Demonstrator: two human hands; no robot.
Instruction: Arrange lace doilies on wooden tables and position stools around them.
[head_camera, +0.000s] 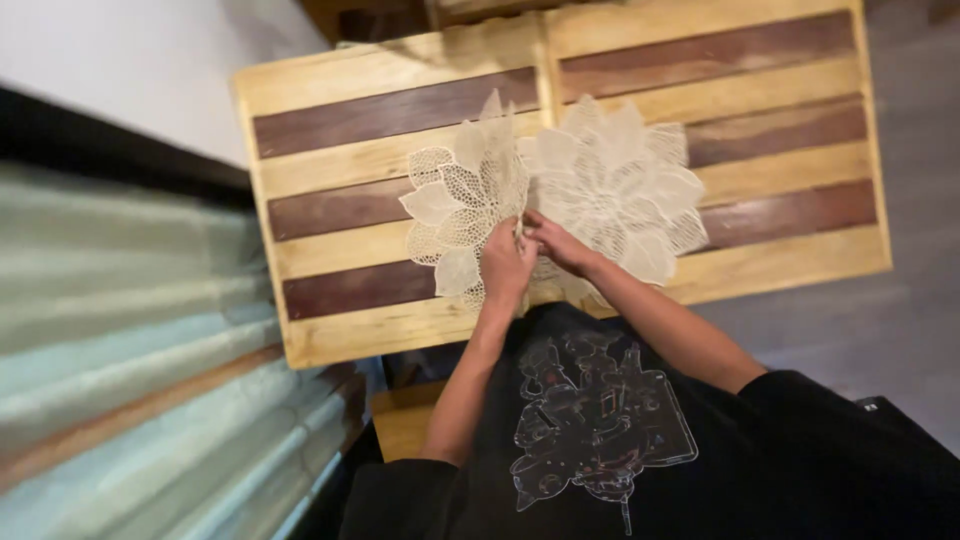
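We count two cream lace leaf-shaped mats (470, 195) (620, 185), two hands (505, 262) (560, 243), and one striped wooden table (360, 110).

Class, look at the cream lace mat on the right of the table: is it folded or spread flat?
Spread flat: the right mat lies open, its leaf edges fanned across the table.

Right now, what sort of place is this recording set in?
Probably a cafe or dining area: a slatted two-tone wooden table with lacy leaf-shaped placemats, beside a painted corrugated metal wall. Both hands, left hand and right hand, handle the placemats.
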